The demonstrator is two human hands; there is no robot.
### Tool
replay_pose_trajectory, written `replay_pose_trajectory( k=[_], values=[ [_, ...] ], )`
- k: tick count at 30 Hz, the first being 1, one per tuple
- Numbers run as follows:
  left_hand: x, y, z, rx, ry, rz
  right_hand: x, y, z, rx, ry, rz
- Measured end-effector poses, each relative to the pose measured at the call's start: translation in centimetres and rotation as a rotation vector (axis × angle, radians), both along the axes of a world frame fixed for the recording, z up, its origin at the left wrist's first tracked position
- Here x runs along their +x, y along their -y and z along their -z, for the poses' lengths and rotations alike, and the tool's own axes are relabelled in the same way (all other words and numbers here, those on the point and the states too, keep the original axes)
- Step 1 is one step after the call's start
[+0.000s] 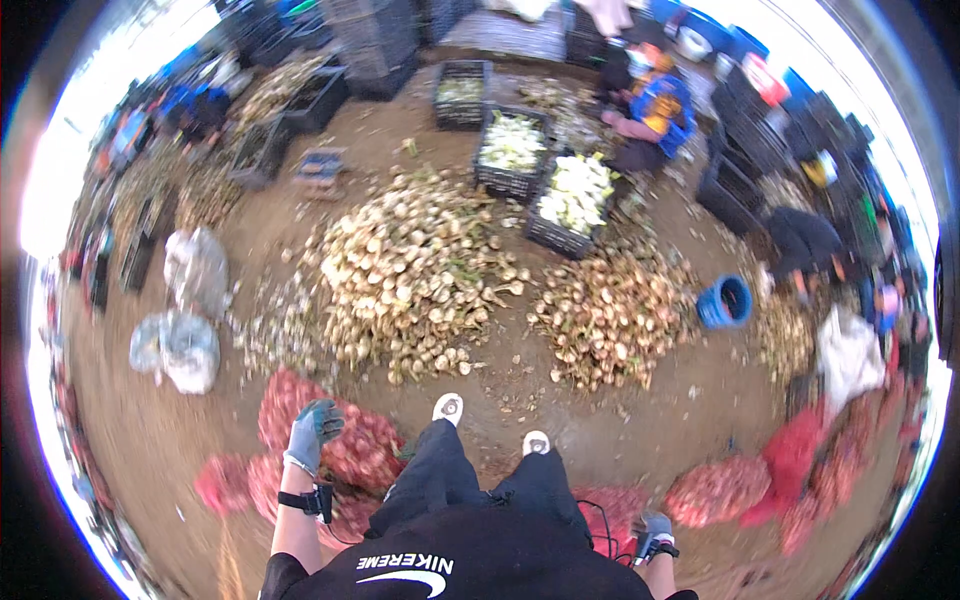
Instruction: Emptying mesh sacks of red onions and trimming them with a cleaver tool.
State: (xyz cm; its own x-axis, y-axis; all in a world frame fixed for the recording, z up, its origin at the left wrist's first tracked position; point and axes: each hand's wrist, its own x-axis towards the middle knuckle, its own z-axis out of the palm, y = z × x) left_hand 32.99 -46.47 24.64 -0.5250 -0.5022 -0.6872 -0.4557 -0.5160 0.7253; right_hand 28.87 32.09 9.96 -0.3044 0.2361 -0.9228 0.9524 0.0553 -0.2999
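Note:
My left hand (316,432), in a grey-blue work glove, hangs over red mesh sacks (362,450) full of bulbs. Its fingers are blurred, and nothing shows in them. Low at my right side is my gloved right hand (655,530), close to another red mesh sack (612,515); its fingers are too small and smeared to read. Whether either hand touches a sack I cannot tell. Ahead of my white shoes (449,408) lie a large heap of pale bulbs (405,270) and a smaller, browner heap (615,315).
Black crates (560,238) of white bulbs stand beyond the heaps, near a seated person in blue (665,110). A blue bucket (724,302) is to the right. Whitish bags (190,350) lie left. More filled red sacks (718,492) lie right. Other people crouch along both sides.

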Motion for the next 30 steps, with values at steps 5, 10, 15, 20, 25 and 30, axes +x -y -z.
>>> replay_pose_trajectory(
  k=[5,10,15,20,25,30],
  values=[
    [10.5,-12.8,0.5,0.042,0.131,-0.322,-17.8,-1.4,1.4,-0.057,-0.286,-0.592],
    [19.7,-23.5,-0.8,0.129,0.183,-0.422,-23.8,4.5,-1.8,-0.154,-0.414,-0.42],
    [19.6,-27.0,0.0,0.142,0.252,-0.495,-21.7,-0.2,2.4,0.428,-0.346,-2.407],
    [21.7,-29.3,0.7,0.142,0.234,-0.542,-18.9,-6.9,6.7,0.112,-0.682,-2.547],
    [28.4,-34.0,-0.1,0.163,0.273,-0.666,-21.5,-4.8,7.9,0.201,-0.327,-2.427],
    [39.1,-40.9,-0.2,0.156,0.358,-0.868,-23.7,8.1,7.9,0.325,-0.538,-2.258]
  ],
)
